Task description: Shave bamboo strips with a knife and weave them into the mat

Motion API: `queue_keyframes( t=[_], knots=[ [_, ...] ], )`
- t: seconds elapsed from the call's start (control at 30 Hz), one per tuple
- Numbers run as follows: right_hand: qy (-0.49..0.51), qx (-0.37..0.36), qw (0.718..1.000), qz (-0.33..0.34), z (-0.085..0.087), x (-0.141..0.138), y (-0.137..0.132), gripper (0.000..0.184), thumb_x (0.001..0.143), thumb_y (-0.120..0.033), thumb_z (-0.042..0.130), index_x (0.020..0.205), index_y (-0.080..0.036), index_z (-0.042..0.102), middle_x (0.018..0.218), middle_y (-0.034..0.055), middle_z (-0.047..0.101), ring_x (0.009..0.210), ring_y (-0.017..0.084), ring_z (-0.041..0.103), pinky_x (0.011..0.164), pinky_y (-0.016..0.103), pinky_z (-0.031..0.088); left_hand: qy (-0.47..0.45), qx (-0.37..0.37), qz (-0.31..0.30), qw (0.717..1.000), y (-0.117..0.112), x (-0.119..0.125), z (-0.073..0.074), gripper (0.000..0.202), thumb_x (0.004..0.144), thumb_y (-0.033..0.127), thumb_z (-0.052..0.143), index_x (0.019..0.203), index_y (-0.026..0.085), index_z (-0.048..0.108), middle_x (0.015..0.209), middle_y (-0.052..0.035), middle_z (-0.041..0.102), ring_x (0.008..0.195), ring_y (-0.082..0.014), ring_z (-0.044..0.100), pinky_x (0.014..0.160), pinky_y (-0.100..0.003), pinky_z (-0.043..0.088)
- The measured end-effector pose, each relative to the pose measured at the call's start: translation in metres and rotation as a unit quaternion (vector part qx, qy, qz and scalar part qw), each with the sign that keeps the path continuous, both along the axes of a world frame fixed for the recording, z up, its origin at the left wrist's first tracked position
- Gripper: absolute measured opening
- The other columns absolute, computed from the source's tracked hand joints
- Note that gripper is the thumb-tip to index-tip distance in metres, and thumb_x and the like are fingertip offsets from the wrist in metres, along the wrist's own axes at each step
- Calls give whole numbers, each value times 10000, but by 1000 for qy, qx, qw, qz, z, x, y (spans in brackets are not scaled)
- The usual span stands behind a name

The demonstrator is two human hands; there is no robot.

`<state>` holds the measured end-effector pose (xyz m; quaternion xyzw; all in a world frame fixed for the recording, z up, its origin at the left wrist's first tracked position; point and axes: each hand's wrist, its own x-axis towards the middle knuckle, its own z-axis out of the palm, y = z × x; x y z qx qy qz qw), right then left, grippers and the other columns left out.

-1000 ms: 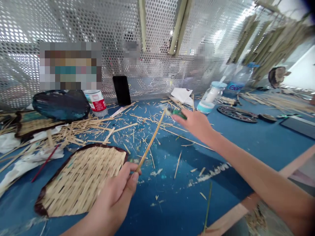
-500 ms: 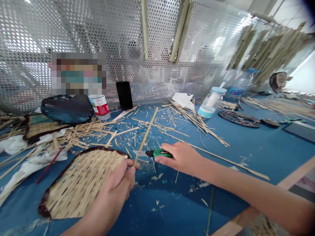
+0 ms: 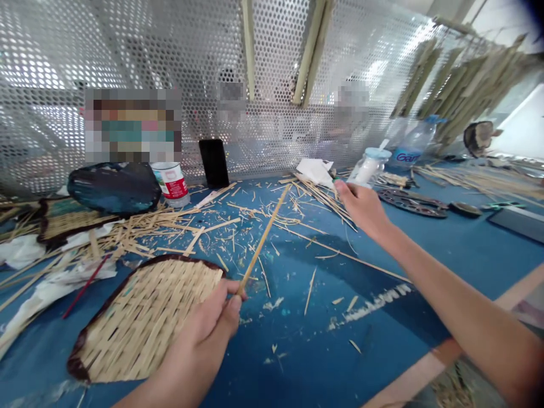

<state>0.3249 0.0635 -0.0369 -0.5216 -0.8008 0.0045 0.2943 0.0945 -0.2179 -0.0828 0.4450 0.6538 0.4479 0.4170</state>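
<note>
My left hand is closed, pinching the near end of a thin bamboo strip between thumb and fingers. From there the strip slants away over the blue table. Under and beside that hand lies a woven bamboo panel with a dark brown rim. My right hand is raised above the table near a jar with a pale blue lid. Its fingers are closed around the utility knife, of which only a speck of green shows at the fingertips; the blade cannot be made out.
Bamboo shavings litter the blue table. Towards the back stand a red-labelled bottle, a black phone and a large plastic bottle before a perforated metal screen. Crumpled tissue lies at left.
My right hand has moved away from the strip, forward and to the right, carrying the utility knife. My left hand keeps hold of the strip, which now leans further right.
</note>
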Motion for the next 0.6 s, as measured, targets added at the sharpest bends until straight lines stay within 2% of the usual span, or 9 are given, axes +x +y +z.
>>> queue_keyframes(
  t=[0.07,0.13,0.17,0.23,0.3,0.4,0.5,0.6],
  knots=[
    [22,-38,991,124,-5,-13,-24,615,902,-719,231,710,-204,508,541,16,512,505,140,457,511,288,267,-31,-1,2,1000,6,-2,-3,296,943,525,404,971,252,515,547,64,351,461,-119,285,415,-221,212],
    [-26,-101,964,243,-12,-31,-59,587,873,-744,307,747,-206,508,536,-8,523,456,112,420,486,271,246,-57,2,12,998,10,-2,-4,294,939,527,402,969,251,502,538,69,343,440,-112,265,388,-210,199],
    [-63,-118,951,280,-16,-39,-76,577,861,-750,339,750,-209,505,540,-13,527,459,109,419,484,265,236,-67,3,18,998,11,-2,-4,291,933,528,414,962,251,499,533,72,340,431,-108,259,379,-205,198],
    [-121,-120,937,306,-22,-51,-102,586,853,-765,345,755,-211,510,566,-8,548,495,118,446,491,259,217,-80,2,25,997,11,-2,-3,281,924,526,433,954,253,491,533,75,336,428,-104,249,375,-198,201],
    [-150,-97,938,296,-27,-58,-115,624,841,-794,312,768,-212,524,603,4,576,540,135,484,506,259,203,-78,-4,20,997,10,-2,-2,286,926,536,431,953,256,483,546,74,332,445,-105,251,390,-200,205],
    [-158,-61,945,280,-29,-62,-113,676,791,-846,310,780,-213,547,663,19,618,602,159,540,526,259,202,-56,-17,2,998,6,-2,1,312,925,570,416,984,269,477,578,66,326,494,-118,277,433,-207,230],
    [-134,-62,967,205,-21,-52,-82,640,780,-827,373,748,-216,562,664,26,620,594,164,543,526,257,241,-22,-22,7,999,-3,0,6,321,912,582,421,983,282,509,582,53,344,505,-135,311,447,-224,254],
    [-86,-60,993,53,-3,-23,-31,578,868,-717,330,705,-203,536,572,50,552,524,180,490,508,283,257,38,5,-6,999,-13,5,11,263,872,533,513,877,278,578,531,46,364,451,-137,310,427,-250,254]
  ],
)
